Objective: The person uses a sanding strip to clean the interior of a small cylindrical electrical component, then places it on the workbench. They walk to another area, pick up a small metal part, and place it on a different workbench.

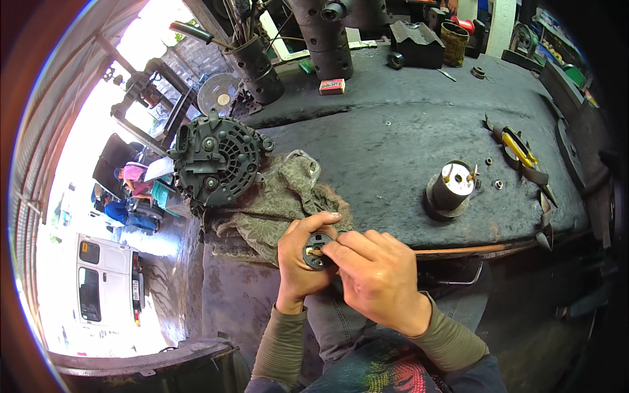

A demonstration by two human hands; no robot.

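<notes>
My left hand (303,257) is closed around a small round black part with brass-coloured metal inside it (317,259), its open face turned up. The thumb and fingertips of my right hand (380,278) are pinched together at the part's right edge. Whatever they grip, if anything, is hidden. Beyond my left hand lies a crumpled patterned cloth (275,203). An alternator (216,160) rests at the cloth's left side. To the right on the bench stands a dark metal cylinder with a bright top (452,190), and small nuts (498,185) lie beside it.
The dark workbench (393,150) carries a matchbox (332,86), a metal pot of tools (254,69), a rusty can (454,44) and yellow-handled pliers (519,147). A copper-coloured rod (462,249) runs along the near edge. Two people and a white van (108,285) are at left.
</notes>
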